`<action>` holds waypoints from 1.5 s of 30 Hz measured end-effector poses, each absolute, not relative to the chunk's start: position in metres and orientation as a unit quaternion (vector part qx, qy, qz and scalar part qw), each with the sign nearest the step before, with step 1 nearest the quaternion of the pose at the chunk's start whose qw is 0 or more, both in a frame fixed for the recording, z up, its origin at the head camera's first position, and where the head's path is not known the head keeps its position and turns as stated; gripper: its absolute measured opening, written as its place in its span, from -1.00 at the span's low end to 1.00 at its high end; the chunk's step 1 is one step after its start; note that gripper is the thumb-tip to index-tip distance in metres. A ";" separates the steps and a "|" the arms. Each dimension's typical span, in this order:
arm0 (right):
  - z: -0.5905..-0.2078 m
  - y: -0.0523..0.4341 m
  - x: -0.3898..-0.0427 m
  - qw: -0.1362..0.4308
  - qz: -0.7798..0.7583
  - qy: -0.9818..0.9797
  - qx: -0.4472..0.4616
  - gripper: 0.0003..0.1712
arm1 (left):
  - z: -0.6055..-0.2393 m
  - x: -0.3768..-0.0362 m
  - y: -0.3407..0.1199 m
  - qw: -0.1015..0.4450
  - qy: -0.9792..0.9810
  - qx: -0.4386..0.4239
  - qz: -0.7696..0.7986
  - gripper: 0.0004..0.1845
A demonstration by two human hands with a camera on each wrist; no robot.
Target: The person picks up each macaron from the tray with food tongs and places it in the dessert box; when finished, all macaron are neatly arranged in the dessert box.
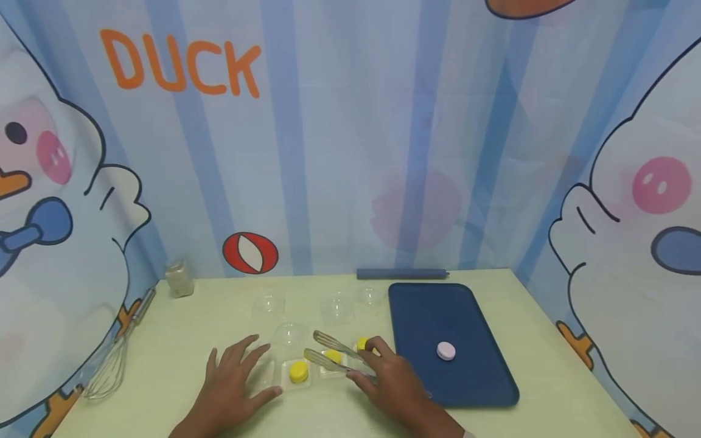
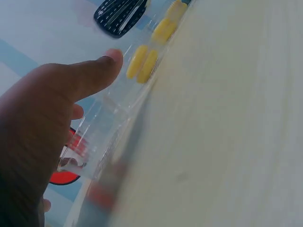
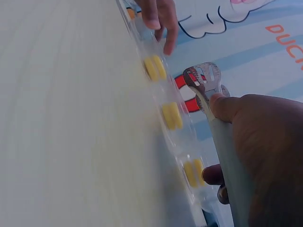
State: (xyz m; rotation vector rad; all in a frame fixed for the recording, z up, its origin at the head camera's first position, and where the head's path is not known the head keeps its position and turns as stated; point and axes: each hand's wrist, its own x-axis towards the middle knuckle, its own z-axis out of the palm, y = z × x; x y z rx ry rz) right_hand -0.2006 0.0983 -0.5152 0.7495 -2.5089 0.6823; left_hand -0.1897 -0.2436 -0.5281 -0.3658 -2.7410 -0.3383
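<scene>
My right hand (image 1: 395,380) holds a pair of metal tongs (image 3: 218,137), with thumb and fingers around the arms. In the head view the tongs' slotted ends stand apart near the middle yellow macaron (image 1: 332,358). The right fingertips are close to another yellow macaron (image 1: 362,344); whether they touch it I cannot tell. A left-hand yellow macaron (image 1: 298,371) sits in a small clear square base (image 1: 288,384). My left hand (image 1: 227,383) is spread beside the bases, its thumb near that one. In the left wrist view, a clear base (image 2: 94,137) without a macaron lies beyond the left thumb.
Several clear plastic domes (image 1: 290,333) stand behind the bases. On the right, a dark blue tray (image 1: 438,316) carries a pale pink macaron (image 1: 446,351). A whisk (image 1: 112,362) and a small jar (image 1: 179,278) are at the left. A blue rod (image 1: 402,274) lies along the back edge.
</scene>
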 end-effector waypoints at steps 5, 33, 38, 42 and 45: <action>-0.517 0.117 -0.198 0.219 0.240 -0.918 0.228 -0.58 | -0.527 -0.189 -0.254 0.177 -0.966 -0.129 -0.139 -0.09; -0.514 0.235 -0.189 0.305 0.193 -0.924 0.129 -0.61 | -0.530 -0.185 -0.273 0.080 -0.963 -0.090 -0.243 0.02; -0.511 0.253 -0.186 0.285 0.196 -0.935 0.083 -0.59 | -0.530 -0.183 -0.272 0.062 -0.965 -0.087 -0.238 0.03; -0.509 0.258 -0.187 0.268 0.210 -0.938 0.073 -0.58 | -0.529 -0.183 -0.274 0.069 -0.965 -0.091 -0.235 0.01; -0.510 0.259 -0.189 0.266 0.215 -0.937 0.074 -0.58 | -0.530 -0.185 -0.276 0.080 -0.964 -0.095 -0.234 -0.02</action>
